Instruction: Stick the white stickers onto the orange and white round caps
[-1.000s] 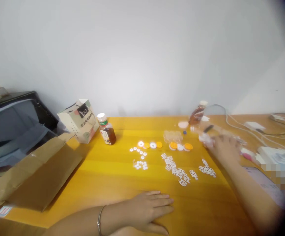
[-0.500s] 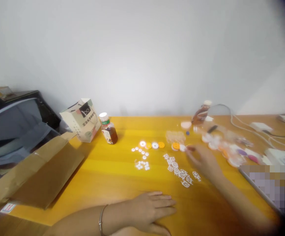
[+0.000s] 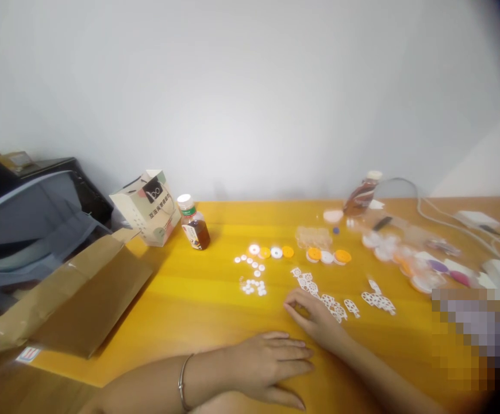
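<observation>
My left hand (image 3: 271,365) lies flat on the table with its fingers stretched out. Close beyond it, my right hand (image 3: 314,322) is bent, thumb and forefinger curled together; whether anything small is between the tips I cannot make out. By its knuckles runs a cluster of white openwork wheel-shaped pieces (image 3: 308,283), partly hidden by the hand. Small white discs (image 3: 254,287) lie in front of its fingertips to the left. Farther back is a row of white and orange discs (image 3: 276,252), with a stacked orange-topped disc (image 3: 342,256) at its right end.
A brown cardboard box (image 3: 90,305) stands open at the left. Behind are a paper bag (image 3: 150,210), a bottle of dark drink (image 3: 195,224) and another tilted bottle (image 3: 362,195). A clear plastic tray (image 3: 313,236), bagged parts (image 3: 422,273) and cables (image 3: 452,224) lie farther right.
My right hand has moved left and nearer from the disc row, uncovering an orange-topped disc and more white openwork pieces at the right. My left hand stays flat.
</observation>
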`<state>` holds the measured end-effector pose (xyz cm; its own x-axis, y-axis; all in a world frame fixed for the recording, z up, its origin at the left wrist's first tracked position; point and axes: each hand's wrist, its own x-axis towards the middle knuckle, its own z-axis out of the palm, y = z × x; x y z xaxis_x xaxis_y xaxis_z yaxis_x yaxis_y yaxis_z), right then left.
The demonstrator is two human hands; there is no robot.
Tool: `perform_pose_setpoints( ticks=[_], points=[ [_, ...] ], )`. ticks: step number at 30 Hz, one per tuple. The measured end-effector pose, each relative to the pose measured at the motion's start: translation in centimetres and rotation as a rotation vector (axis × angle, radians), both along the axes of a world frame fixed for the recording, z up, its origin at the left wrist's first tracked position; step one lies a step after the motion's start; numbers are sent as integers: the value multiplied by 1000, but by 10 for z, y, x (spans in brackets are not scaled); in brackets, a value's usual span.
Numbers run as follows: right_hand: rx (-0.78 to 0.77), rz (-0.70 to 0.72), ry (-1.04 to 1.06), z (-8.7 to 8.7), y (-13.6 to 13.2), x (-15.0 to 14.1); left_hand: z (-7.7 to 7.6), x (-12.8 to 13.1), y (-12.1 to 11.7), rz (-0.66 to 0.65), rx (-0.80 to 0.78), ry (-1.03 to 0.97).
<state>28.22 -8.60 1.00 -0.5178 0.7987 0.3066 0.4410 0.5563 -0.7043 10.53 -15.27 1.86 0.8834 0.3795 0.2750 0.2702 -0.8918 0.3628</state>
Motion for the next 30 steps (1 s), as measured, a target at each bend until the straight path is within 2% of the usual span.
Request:
perform_pose_setpoints(
  ticks=[3, 4, 7, 9, 11, 14, 18, 21, 24, 26, 30],
  points=[
    [-25, 18, 8, 1, -1, -1, -3, -7, 13, 93, 15, -103],
    [-33, 23, 2, 2, -2, -1, -3, -13, 21, 187, 21, -152],
    [-49, 35, -8, 4, -3, 0, -4, -39, 56, 605, 56, -343],
    [-51, 34, -8, 6, -3, 1, -5, -58, 82, 863, 78, -403],
    [-50, 32, -14, 6, -3, 1, -9, -74, 102, 983, 75, -398],
    [-48, 36, -33, 5, -3, 1, -17, -85, 120, 1005, -10, -353],
    [-44, 38, -54, 5, -3, 2, -23, -86, 127, 1010, -34, -339],
    [-50, 39, -53, 7, -3, 2, -18, -85, 125, 1026, -28, -341],
    [-53, 46, -37, 7, -3, 2, -8, -75, 114, 1032, -7, -364],
    [-54, 41, -29, 7, -3, 3, -3, -61, 100, 942, 7, -379],
    [-56, 38, -19, 5, -2, 3, -3, -28, 67, 571, 5, -202]
  ],
)
